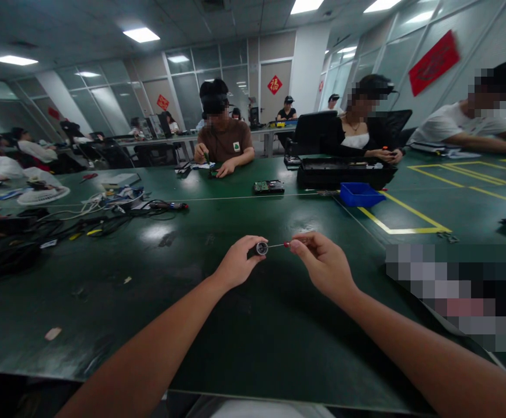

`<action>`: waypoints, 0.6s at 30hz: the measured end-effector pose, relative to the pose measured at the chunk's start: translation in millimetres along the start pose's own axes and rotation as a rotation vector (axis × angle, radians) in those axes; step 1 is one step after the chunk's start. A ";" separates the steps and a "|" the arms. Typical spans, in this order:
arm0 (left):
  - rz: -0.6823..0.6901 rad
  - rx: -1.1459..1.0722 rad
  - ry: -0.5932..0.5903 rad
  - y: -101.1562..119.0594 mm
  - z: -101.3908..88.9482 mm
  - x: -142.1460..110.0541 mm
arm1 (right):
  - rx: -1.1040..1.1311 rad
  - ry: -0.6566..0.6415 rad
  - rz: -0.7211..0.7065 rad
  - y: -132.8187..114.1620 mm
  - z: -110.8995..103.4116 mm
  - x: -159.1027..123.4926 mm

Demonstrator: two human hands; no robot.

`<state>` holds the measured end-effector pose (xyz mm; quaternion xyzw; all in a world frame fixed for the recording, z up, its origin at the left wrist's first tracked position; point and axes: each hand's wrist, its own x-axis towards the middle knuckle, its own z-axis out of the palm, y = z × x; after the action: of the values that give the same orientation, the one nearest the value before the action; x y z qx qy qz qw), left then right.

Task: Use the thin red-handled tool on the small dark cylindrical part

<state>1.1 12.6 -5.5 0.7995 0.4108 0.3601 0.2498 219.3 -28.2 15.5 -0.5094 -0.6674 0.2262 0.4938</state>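
My left hand [237, 262] is closed in a pinch on a small round silver part [262, 248], held just above the dark green table [192, 302]. My right hand [322, 261] is closed on a small red-handled screwdriver [284, 244]. Its thin metal shaft points left and its tip meets the round part. Both hands hover near the middle of the table, a short way apart.
A blue bin [360, 194], a black case [344, 171] and a circuit board [269, 186] lie farther back. Tangled cables and tools [105, 212] spread at left. Yellow tape lines [405, 223] mark the right side. Several people sit around the table.
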 end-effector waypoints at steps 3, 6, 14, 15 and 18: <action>-0.007 0.003 -0.032 -0.3 -0.4 -0.4 | -0.085 -0.006 -0.017 -3.8 -3.4 -0.2; 0.011 0.020 -0.049 -0.7 0.3 -0.8 | -0.050 -0.059 -0.059 -7.2 -3.4 -1.9; 0.012 0.076 -0.075 4.3 0.2 -1.1 | -0.163 -0.008 -0.027 -14.1 -1.9 -2.8; 0.012 0.080 -0.073 4.7 0.1 -1.1 | -0.160 0.001 -0.035 -13.3 -1.6 -2.9; 0.000 0.083 -0.039 4.3 -0.1 -1.2 | -0.079 0.023 -0.049 -9.1 0.5 -3.8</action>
<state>2.6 9.3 -2.9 0.8161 0.4206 0.3269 0.2242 214.6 -35.0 20.9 -0.5145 -0.6825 0.1818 0.4863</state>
